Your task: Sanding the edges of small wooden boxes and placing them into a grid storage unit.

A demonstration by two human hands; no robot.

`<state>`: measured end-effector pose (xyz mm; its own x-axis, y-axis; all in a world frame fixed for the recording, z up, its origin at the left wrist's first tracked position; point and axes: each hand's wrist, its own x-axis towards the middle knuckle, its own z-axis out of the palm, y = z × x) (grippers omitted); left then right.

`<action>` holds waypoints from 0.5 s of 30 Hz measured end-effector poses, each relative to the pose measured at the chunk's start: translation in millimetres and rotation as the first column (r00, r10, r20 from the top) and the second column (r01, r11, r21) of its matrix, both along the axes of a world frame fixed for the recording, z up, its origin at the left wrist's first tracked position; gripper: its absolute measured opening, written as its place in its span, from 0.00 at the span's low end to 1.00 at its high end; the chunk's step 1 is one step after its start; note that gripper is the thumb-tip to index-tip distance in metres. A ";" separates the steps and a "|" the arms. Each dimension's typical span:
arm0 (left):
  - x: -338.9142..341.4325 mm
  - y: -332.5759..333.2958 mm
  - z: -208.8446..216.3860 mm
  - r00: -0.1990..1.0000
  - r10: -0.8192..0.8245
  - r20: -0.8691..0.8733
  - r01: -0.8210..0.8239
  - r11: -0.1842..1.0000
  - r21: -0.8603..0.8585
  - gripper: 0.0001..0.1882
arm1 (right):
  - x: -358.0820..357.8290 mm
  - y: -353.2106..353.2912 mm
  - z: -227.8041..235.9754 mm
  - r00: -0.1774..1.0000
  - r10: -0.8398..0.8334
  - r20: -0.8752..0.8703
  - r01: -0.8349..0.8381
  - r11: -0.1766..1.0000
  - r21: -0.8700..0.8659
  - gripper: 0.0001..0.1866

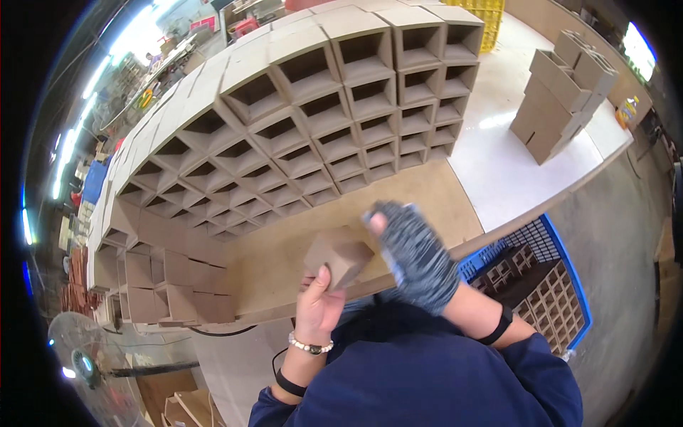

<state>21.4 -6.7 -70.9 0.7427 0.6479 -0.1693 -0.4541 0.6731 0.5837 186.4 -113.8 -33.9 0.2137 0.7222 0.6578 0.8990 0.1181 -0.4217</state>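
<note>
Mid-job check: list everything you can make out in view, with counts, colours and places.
Held box: 1, brown, in the left hand
Large box stack: 1, tan, across the bench
Smaller box group: 1, brown, bench's left end
Box pile: 1, brown, on the white surface, right
Bench: 1, tan top, centre
Blue crate: 1, blue, lower right, holding many small brown pieces
Yellow crate: 1, yellow, behind the stack
Bottle: 1, yellow, far right
Fan: 1, clear blades, lower left
Background clutter: uncountable, mixed, upper left
Bracelet: 1, pale beads, left wrist
Bands: 2, black, one per arm
Sleeves: 2, navy, lower edge
Left hand: 1, bare, gripping the held box
Right hand: 1, grey glove, above the bench
</note>
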 end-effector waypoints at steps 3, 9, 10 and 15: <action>-1.0 -0.4 1.6 0.996 -0.063 0.067 0.070 0.991 -0.113 0.18 | -31.5 14.4 -2.1 0.993 0.114 -0.005 -0.114 0.993 -0.014 0.25; -6.5 -6.0 2.7 0.980 0.042 0.196 0.003 0.974 -0.227 0.18 | 6.9 34.2 -46.8 0.970 -0.206 0.129 0.230 0.948 -0.220 0.23; -6.5 -5.9 4.3 0.980 0.042 0.192 -0.001 0.977 -0.213 0.18 | 8.7 33.4 -46.3 0.960 -0.224 0.167 0.256 0.945 -0.203 0.22; -8.0 -1.4 -8.7 0.953 -0.161 0.257 0.211 0.961 -0.179 0.17 | -36.3 33.8 12.2 0.993 0.060 0.106 -0.057 0.998 -0.035 0.22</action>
